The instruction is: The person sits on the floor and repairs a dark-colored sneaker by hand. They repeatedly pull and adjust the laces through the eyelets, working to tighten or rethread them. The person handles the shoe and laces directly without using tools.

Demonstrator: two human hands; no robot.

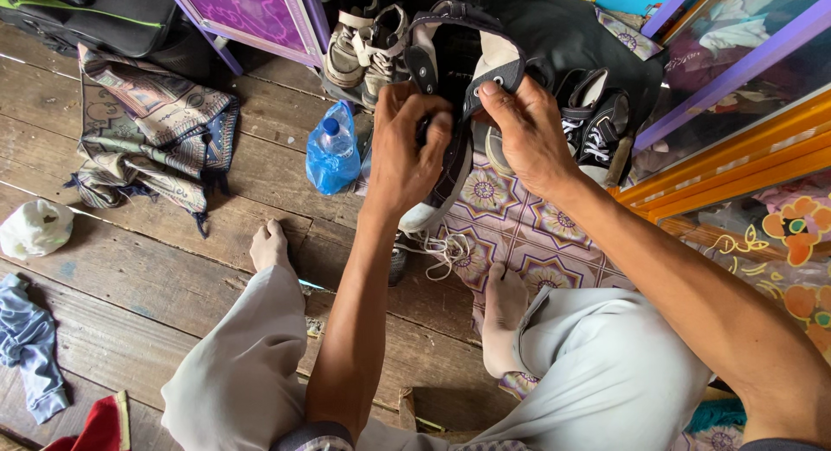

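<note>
Both hands are up on a black canvas high-top sneaker with a white rubber toe cap and pale lining (450, 113), held off the floor between the knees with its toe pointing down toward the person. The left hand (407, 152) is curled shut around the near side of the shoe's upper, fingers folded in against the eyelet row. The right hand (528, 131) is closed on the opposite flap, thumb pressed on the pale edge beside a metal eyelet, spreading the collar open. A thin white lace (446, 248) trails loose below the toe and lies tangled on the floor; whether it is threaded into this shoe is hard to tell, since the hands cover the eyelets.

The floor is rough, worn wooden planks (147, 278), partly covered by a smooth vinyl mat printed with purple and cream flower tiles (528, 230) (the person's bare feet rest at its edge). Just left of the shoe sits a clear plastic bottle with a blue cap inside a crinkled blue plastic bag (331, 152). Behind are a scuffed pair of beige strapped sneakers (363, 44) and a black laced sneaker (597, 126). Further left lies a crumpled patterned woven cloth with fringed edges (156, 126)
</note>
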